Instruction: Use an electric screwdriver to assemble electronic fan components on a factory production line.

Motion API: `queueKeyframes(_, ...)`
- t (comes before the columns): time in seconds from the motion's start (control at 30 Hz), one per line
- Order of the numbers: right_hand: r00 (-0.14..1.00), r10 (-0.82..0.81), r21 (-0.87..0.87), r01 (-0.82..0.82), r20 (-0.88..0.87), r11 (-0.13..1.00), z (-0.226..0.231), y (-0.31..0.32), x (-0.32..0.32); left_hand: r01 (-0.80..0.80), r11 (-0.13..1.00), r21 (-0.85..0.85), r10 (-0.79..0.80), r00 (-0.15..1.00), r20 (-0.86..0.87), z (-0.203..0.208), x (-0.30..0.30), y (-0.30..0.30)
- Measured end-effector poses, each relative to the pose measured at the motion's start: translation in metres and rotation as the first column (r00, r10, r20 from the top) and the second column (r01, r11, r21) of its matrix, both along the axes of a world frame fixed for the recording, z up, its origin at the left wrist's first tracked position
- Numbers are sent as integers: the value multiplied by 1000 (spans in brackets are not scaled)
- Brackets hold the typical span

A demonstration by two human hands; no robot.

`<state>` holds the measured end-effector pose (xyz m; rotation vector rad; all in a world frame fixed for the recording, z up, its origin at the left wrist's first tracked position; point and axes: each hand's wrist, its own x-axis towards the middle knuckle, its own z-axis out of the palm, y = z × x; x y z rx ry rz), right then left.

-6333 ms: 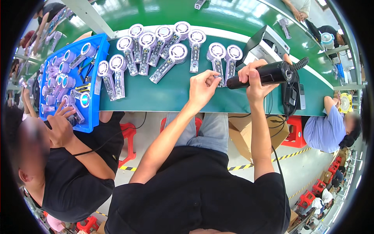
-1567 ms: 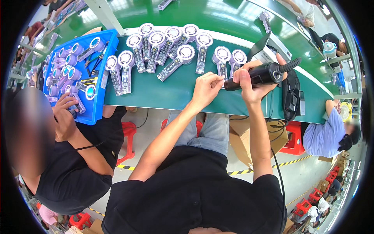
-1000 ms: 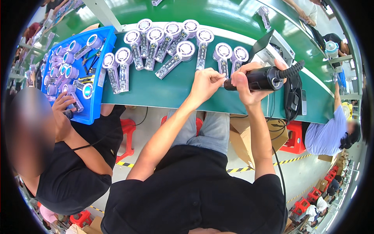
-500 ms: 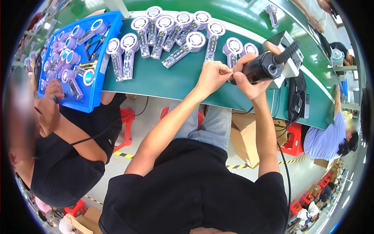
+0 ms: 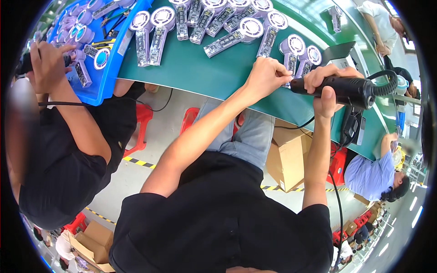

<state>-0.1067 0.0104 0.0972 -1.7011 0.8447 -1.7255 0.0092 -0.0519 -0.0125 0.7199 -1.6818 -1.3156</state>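
Observation:
My right hand (image 5: 326, 101) is wrapped around a black electric screwdriver (image 5: 353, 92), held nearly level, its coiled cord leaving at the right. Close to the tool's tip, my left hand (image 5: 263, 81) has thumb and forefinger pinched together; whatever lies between them is too small to make out. Just beyond those fingertips is a purple handheld fan (image 5: 291, 48) with a round white grille and an exposed circuit board in its handle. Another purple fan (image 5: 312, 57) lies beside it, partly behind the right hand.
Several similar fans (image 5: 218, 18) lie across the green table (image 5: 191, 73). At the left, a blue tray (image 5: 119, 59) holds more fans and tools, with a co-worker's hand (image 5: 48, 68) over it. A grey stand (image 5: 339, 52) is beyond the screwdriver. A cardboard box (image 5: 287, 159) is below the table edge.
The screwdriver has swung from pointing away to lying nearly level, and both hands appear slightly further right. The whole view has shifted. The co-worker's hand has risen near the tray.

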Motion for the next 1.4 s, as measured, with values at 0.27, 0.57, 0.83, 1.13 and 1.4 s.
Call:
queueKeyframes(0.27,983,118,40,-125,141,991,-3,-1,-14,21,1000,23,-22,999,42,1,1,0)
queueKeyframes(0.57,990,87,-5,-87,110,996,-6,-1,-8,3,1000,13,-3,999,42,3,1,3)
queueKeyframes(0.83,994,-58,-86,67,98,994,-12,1,-2,-34,999,-7,35,998,46,5,-1,3)
queueKeyframes(1.13,868,-459,-356,497,191,791,-3,45,-28,-218,923,-319,318,897,307,22,-37,59)
queueKeyframes(1.4,751,-610,-174,656,253,735,-44,107,-83,10,746,-666,610,389,690,31,-103,25)
